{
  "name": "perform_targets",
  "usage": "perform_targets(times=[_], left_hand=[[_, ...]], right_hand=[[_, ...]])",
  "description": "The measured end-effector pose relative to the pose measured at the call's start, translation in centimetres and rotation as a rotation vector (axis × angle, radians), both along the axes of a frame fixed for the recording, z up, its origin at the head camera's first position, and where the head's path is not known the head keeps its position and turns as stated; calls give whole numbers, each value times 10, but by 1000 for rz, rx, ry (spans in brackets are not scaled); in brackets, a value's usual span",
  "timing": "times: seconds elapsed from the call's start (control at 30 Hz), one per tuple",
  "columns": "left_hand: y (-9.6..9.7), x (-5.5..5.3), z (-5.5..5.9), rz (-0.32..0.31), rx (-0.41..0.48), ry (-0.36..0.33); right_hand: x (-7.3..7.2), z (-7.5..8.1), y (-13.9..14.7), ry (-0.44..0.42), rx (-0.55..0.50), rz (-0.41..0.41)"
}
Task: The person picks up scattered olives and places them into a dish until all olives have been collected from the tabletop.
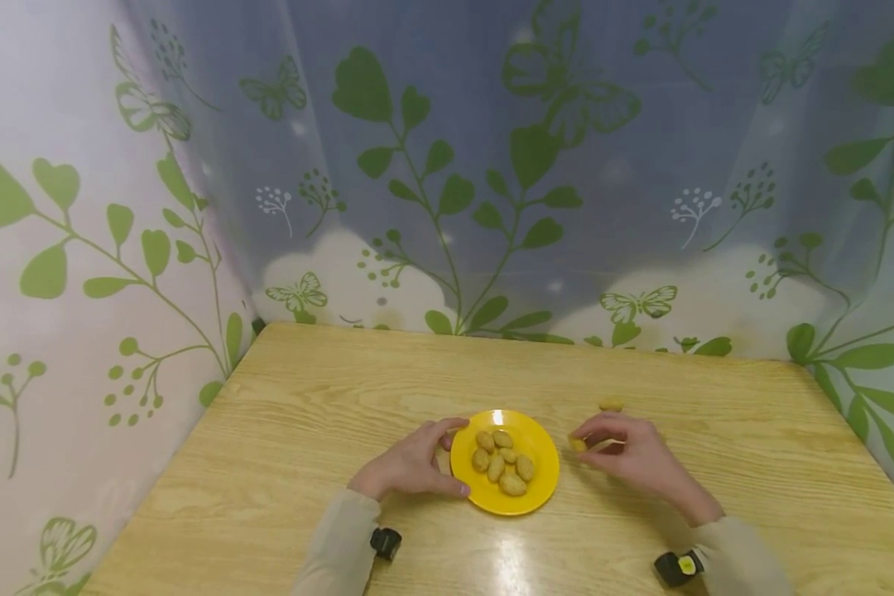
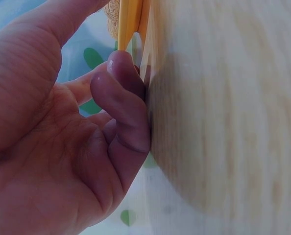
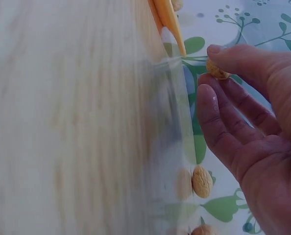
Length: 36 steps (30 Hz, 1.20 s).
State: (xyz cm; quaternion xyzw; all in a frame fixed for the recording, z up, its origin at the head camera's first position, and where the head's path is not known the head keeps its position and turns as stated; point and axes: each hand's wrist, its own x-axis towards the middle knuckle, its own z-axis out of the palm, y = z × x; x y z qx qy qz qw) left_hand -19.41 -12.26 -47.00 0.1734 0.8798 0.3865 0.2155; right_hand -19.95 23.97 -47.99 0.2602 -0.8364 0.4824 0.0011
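A yellow plate (image 1: 477, 497) lies on the table with several oval, tan, wrinkled nuts (image 1: 512, 484) in it. My left hand (image 1: 417, 459) holds the plate's left side, thumb at the near rim and index finger at the far rim. In the left wrist view the other fingers (image 2: 126, 107) curl beneath the rim. To the right of the plate, my right hand (image 1: 629, 447) pinches one nut (image 3: 217, 69) between thumb and fingertips, just above the table.
Beyond my right hand another nut (image 1: 611, 404) lies on the wooden table (image 1: 328, 372). Two loose nuts, one the lower nut (image 3: 202, 181), show in the right wrist view. A leaf-patterned curtain (image 1: 447, 165) hangs along the table's back edge.
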Motion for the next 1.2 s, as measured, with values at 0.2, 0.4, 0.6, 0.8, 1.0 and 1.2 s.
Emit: perform_targets(times=[0.2,0.4,0.6,0.8,1.0,1.2], left_hand=[[0,0,0,-9,0,14],[-1,0,-1,-14,17,23],[-1,0,-1,-13,12,21],[-1,0,-1,-10,11,17],[-1,1,-1,-8,18,9],[-1,0,-2,-8,16,13]], right_hand=[[0,1,-9,-32,16,12],[-2,0,-19,-70,8,22],[-3,0,-27,-85,5,47],[-5,0,-34,-89,25,67],[-9,-2,-42,-50,54,99],[-13,0,-49,-23,118,119]])
